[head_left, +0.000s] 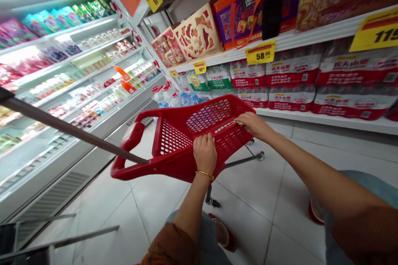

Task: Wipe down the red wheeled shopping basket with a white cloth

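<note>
A red plastic shopping cart [176,165] with lattice walls stands in front of me on the tiled floor. Its basket holds nothing that I can make out. My left hand [205,153] is closed over the near rim, fingers curled to the inside; a gold bracelet circles that wrist. Farther along the same rim, close to the cart's right end, my right hand [250,125] grips the edge with bent fingers. The looped red handle [126,149] of the cart points left, and neither hand touches it.
A grey metal bar [71,126] slants in from the left to the cart's handle. A refrigerated display [102,91] lines the left side. Shelves with gift boxes [199,35] and red-wrapped bottle packs [290,99] run behind the cart. Large water bottles [189,98] stand on the floor there.
</note>
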Tool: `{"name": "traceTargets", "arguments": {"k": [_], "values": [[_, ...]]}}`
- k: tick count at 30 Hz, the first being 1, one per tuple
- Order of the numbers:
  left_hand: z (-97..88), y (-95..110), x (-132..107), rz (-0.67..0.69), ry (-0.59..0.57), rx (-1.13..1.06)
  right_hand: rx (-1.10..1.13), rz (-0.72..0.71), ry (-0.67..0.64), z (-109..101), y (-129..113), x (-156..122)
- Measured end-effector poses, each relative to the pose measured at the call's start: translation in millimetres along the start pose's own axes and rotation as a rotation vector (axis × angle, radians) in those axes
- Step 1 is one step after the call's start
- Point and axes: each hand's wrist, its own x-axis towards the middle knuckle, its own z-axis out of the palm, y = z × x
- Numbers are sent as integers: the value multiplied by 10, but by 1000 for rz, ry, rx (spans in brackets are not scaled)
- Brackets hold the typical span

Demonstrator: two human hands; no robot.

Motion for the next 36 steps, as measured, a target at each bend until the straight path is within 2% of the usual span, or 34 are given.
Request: {"name": "traceTargets", "arguments": {"k": [7,15,18,27,36], "values": [[80,102,-10,13,14,-16,-137,33,-26,-97,-122,-69],[78,115,-35,-16,-27,-17,-150,-74,-50,198,-712,66],[71,123,-26,-30,-15,-25,-117,-88,-29,276,-807,86],[23,54,-18,16,-12,-36,-101,-167,-39,237,-601,48],[28,40,-10,29,-24,-50,-95,-68,-27,128,-292,-37]]}}
